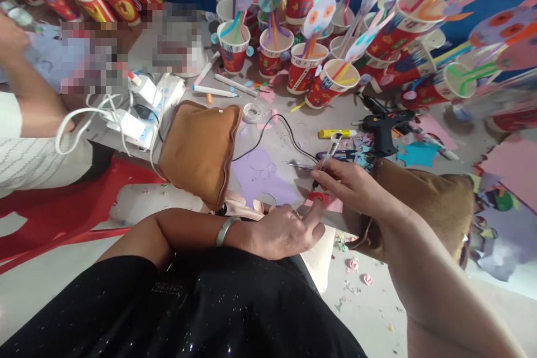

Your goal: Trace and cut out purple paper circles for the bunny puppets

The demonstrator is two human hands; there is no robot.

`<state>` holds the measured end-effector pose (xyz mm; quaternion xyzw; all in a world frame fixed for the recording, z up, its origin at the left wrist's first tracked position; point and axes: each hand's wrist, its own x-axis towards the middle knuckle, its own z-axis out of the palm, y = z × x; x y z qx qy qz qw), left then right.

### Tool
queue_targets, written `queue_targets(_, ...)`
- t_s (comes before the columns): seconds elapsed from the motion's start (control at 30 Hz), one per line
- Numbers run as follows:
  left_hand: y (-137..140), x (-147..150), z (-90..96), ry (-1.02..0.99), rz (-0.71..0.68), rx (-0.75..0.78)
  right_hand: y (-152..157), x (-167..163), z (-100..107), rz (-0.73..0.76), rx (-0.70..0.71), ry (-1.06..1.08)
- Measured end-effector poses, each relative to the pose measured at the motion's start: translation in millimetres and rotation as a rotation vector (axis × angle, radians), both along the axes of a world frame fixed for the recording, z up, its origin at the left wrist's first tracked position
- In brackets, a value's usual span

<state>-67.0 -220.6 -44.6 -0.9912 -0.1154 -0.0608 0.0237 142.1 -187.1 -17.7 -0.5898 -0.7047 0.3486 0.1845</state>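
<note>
While my right hand (350, 183) grips a clear-barrelled pen (333, 148) just above a red piece (316, 196) on pink paper (334, 205), near the table's (308, 128) edge, my left hand (289, 232) touches that piece, forefinger extended; whether it's grasped, I cannot tell.

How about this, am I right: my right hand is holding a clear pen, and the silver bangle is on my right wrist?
Not quite: the silver bangle is on your left wrist, as the head view shows. Your right hand does hold the clear pen.
</note>
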Motion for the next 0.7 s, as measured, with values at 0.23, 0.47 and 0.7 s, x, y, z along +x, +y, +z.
queue_targets(0.23, 1.8, 1.3, 1.6, -0.027, -0.019, 0.014, 0.9, -2.6, 1.0, 0.078, 0.035, -0.069)
queue_targets(0.47, 2.0, 2.1, 0.3, -0.030, -0.024, 0.000, -0.4, -4.1, -1.8, 0.090, 0.024, -0.123)
queue_targets(0.7, 2.3, 1.1, 2.1, -0.017, -0.008, -0.024, -2.4, -5.2, -2.3, 0.070, 0.049, -0.145)
